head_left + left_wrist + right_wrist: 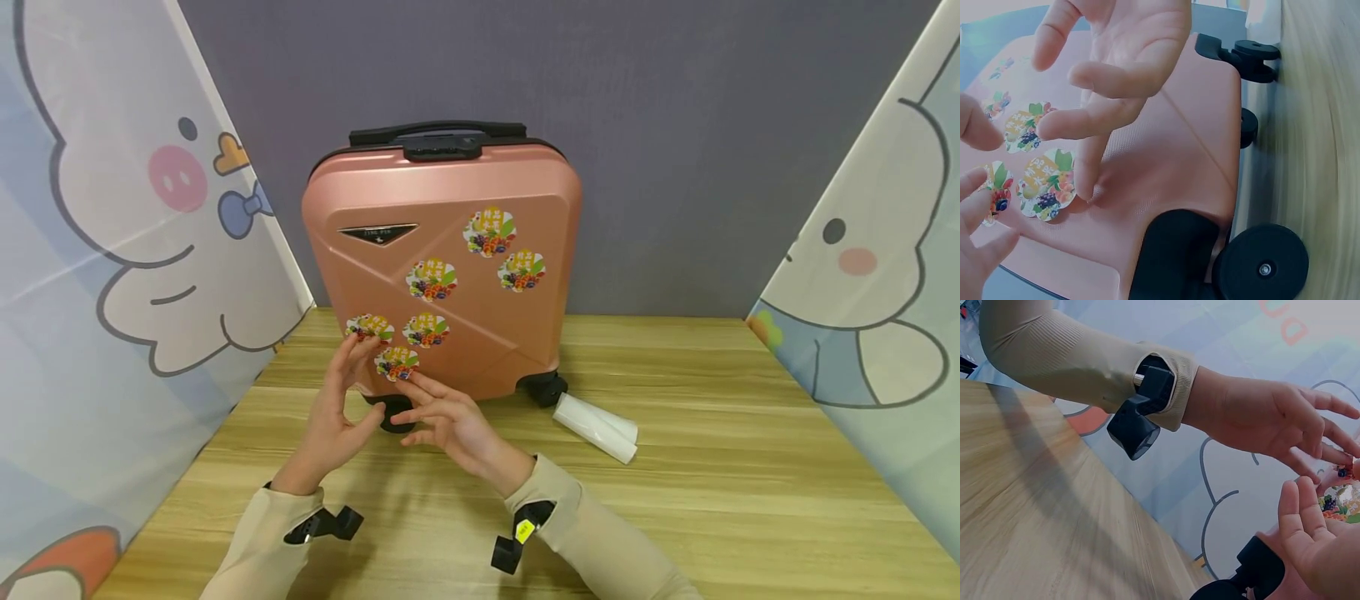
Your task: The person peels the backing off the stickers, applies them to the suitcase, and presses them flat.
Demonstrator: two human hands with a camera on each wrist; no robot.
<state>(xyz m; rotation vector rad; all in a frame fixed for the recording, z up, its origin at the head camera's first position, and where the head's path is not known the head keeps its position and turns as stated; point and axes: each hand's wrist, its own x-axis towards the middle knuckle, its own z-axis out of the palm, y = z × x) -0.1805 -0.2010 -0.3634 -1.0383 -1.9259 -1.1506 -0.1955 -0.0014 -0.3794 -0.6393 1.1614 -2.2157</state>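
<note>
A pink hard-shell suitcase (450, 187) stands upright, with several round fruit stickers on its front. My left hand (335, 421) is at its lower left, fingers spread and thumb apart, its fingertips over the leftmost sticker (367, 323). Whether they touch it, I cannot tell. The lowest sticker (395, 361) is beside my right hand (461, 432), whose fingertips reach its lower right edge with fingers extended and separated. In the left wrist view, one right fingertip meets the suitcase shell beside this sticker. Neither hand grips anything.
A roll of white, glossy sheet (597, 427) lies on the wooden table (712, 467), right of the suitcase. Black wheels (545, 388) support the case. Behind it rises a grey panel (675, 167), with cartoon-printed sheets (90, 333) on both sides.
</note>
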